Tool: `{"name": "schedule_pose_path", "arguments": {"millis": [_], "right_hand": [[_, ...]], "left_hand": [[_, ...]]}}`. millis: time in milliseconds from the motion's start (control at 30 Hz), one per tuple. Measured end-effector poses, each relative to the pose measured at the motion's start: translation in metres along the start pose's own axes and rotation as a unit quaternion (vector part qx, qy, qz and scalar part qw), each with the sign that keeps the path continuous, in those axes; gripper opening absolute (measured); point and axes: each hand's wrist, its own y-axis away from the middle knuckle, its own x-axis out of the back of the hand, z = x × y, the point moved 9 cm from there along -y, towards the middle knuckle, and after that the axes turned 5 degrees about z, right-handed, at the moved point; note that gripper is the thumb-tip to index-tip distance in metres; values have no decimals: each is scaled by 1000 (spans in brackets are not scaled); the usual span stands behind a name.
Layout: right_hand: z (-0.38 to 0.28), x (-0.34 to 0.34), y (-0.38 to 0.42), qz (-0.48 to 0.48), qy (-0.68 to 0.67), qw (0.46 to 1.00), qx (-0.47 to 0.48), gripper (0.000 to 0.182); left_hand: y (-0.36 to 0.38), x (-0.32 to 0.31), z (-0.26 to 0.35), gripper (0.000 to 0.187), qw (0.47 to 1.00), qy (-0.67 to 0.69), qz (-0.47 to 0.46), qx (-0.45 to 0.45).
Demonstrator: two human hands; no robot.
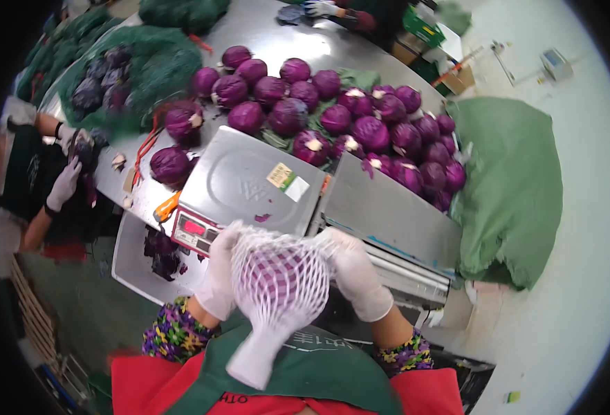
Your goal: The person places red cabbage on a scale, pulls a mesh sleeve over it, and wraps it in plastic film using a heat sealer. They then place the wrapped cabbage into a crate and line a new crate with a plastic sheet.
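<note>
A purple cabbage (272, 271) sits inside a white foam net sleeve (288, 304), held up before my apron. The net's narrow end hangs down toward me. My left hand (219, 280), in a white glove, grips the net's upper left edge. On the other side my right hand (359, 275), gloved too, has its fingers closed on the upper right edge, stretching the mesh wide. Just beyond my hands is a metal weighing scale (232, 173) with a red display (194, 227); a label and a purple leaf scrap lie on its plate.
Many loose purple cabbages (371, 133) are heaped behind the scale, beside a metal box-like machine (391, 211). A green sack (509, 187) stands right. An orange-handled knife (167, 207) lies left, above a white bin (128, 259) of trimmings. A co-worker's gloved hands (65, 181) handle a cabbage.
</note>
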Motion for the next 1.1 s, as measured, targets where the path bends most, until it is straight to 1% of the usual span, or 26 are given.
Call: {"name": "schedule_pose_path", "arguments": {"millis": [67,100,133,200,233,267,300,333,367,400,433,467,500,533,567,600,633,700,733,800,867,967,1000,1033,1067,1100], "right_hand": [[14,12,25,8,33,992,119,15],[24,22,38,26,17,994,102,16],[6,23,57,19,99,975,200,13],[-25,38,93,4,178,951,253,14],[-8,52,104,-55,-36,995,81,17],[-12,54,122,-188,-205,958,72,22],[-12,79,128,-103,-158,978,83,24],[-16,102,135,-16,-109,989,97,27],[6,111,122,-201,-341,914,90,33],[42,144,115,-57,-153,984,75,37],[52,149,128,58,-145,986,51,40],[50,147,147,169,-133,976,29,44],[32,112,168,26,-271,962,-26,52],[70,116,172,-29,-360,930,-59,58],[63,130,175,-28,-364,930,-48,57],[54,145,175,-27,-367,929,-35,56],[56,175,166,53,-341,939,-3,53],[11,212,144,46,-279,952,118,53],[-19,223,137,45,-230,954,185,52],[-17,246,81,25,-255,953,164,54],[-15,272,52,162,-242,952,92,53],[8,331,-18,207,-171,950,162,47],[14,357,-36,258,22,946,197,42],[11,373,-41,298,217,904,219,37],[-2,372,-24,303,218,903,212,37],[-30,358,6,292,342,843,295,34]], "left_hand": [[23,-14,-18,33,1000,7,11,18],[22,-20,-28,30,999,-1,-42,30],[22,-22,-41,27,995,-4,-90,40],[7,0,-70,27,997,-67,-20,37],[12,-2,-86,28,996,-63,3,66],[14,-6,-102,28,994,-59,23,93],[14,-7,-120,29,989,-88,32,113],[6,-2,-125,32,988,-141,-16,65],[17,-28,-145,25,990,-89,-33,101],[27,-56,-165,22,988,-39,-50,138],[21,-74,-178,23,972,14,-188,142],[23,-83,-187,24,988,-51,-73,126],[17,-94,-195,23,992,-70,-54,86],[13,-100,-203,23,995,-87,-30,46],[4,-104,-217,22,988,-118,-81,60],[0,-119,-214,35,979,-147,-134,-46],[4,-130,-210,46,971,-159,-124,-125],[9,-134,-194,75,932,-217,-87,-277],[2,-151,-197,63,914,-234,-107,-313],[-19,-203,-218,40,853,-382,-190,-301],[-67,-214,-228,29,873,-431,-111,-199],[-122,-211,-226,25,862,-454,-84,-209],[-136,-207,-226,26,863,-455,-94,-199],[-146,-203,-223,27,865,-454,-102,-187],[-148,-198,-217,27,867,-453,-102,-179],[-132,-204,-197,29,765,-553,-129,-305]]}}
